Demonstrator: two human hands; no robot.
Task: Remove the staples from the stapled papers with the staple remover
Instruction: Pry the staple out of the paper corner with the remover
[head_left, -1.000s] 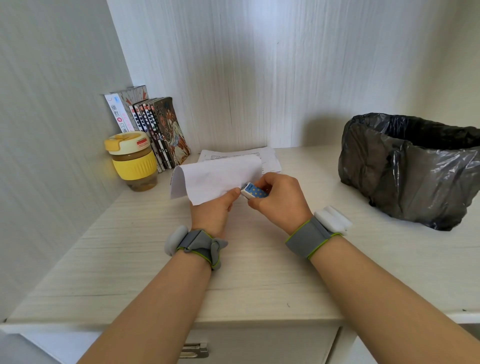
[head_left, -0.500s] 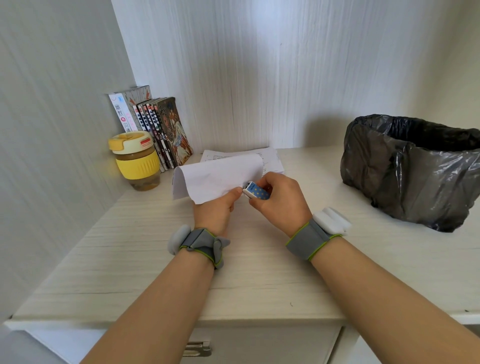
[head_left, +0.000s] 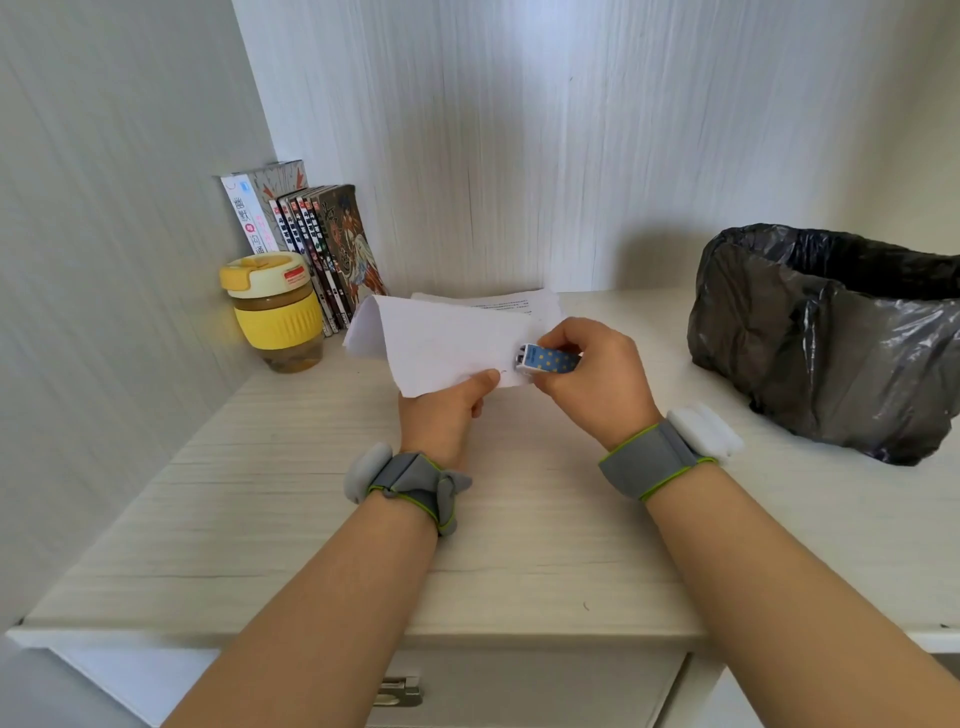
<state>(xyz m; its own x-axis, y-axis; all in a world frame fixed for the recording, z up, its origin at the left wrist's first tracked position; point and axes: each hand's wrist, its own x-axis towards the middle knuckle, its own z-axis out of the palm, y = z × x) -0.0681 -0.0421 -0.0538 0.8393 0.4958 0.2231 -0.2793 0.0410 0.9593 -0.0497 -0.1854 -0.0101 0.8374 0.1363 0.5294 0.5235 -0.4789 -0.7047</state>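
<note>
My left hand (head_left: 445, 415) pinches the near corner of a white stapled paper bundle (head_left: 441, 340), held tilted above the desk. My right hand (head_left: 592, 382) grips a small blue staple remover with yellow dots (head_left: 548, 359), its white jaw end pressed against the bundle's right corner close to my left thumb. The staple itself is too small to make out. A second set of printed sheets (head_left: 524, 304) lies flat on the desk behind the held bundle.
A bin lined with a black bag (head_left: 826, 338) stands at the right. A yellow-lidded jar (head_left: 275, 312) and a row of books (head_left: 317, 244) sit at the back left against the wall. A drawer handle (head_left: 397, 693) shows below the desk's front edge (head_left: 519, 631).
The two hands stay together at the paper's corner. The remover's jaw has shifted slightly against the corner, and the paper has tipped a little. The camera view has drifted slightly.
</note>
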